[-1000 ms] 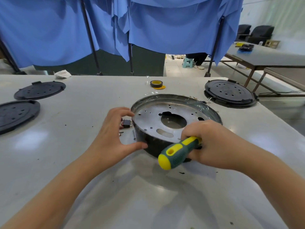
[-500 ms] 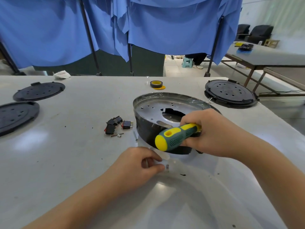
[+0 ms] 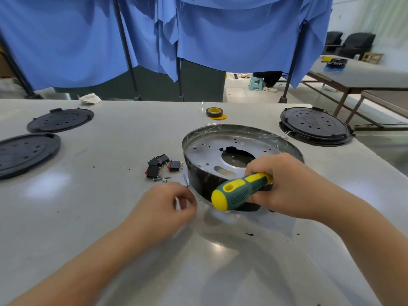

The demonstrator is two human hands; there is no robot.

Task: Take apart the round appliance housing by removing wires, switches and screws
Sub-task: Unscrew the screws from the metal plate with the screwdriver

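The round metal housing (image 3: 209, 149), silver inside with a dark outer wall, stands tilted on the grey table (image 3: 88, 217). My right hand (image 3: 284, 184) grips a screwdriver with a green and yellow handle (image 3: 238, 191) against the housing's near rim; its tip is hidden. My left hand (image 3: 163, 208) hovers just left of the housing, blurred, with fingertips pinched together as on a small screw. Three removed rocker switches (image 3: 161, 165) lie left of the housing. Loose screws (image 3: 163, 179) lie just in front of the switches.
Two black perforated lids (image 3: 59, 120) (image 3: 24, 153) lie at the far left, and another stack (image 3: 313, 125) sits at the right edge. A roll of tape (image 3: 215, 112) lies behind the housing. Clear film (image 3: 276, 224) lies under the housing. Blue curtains hang at the back.
My left hand left the housing's rim, dropped to a small screw on the table and has now lifted back toward the switches. The screw no longer lies there. The housing tilted up.
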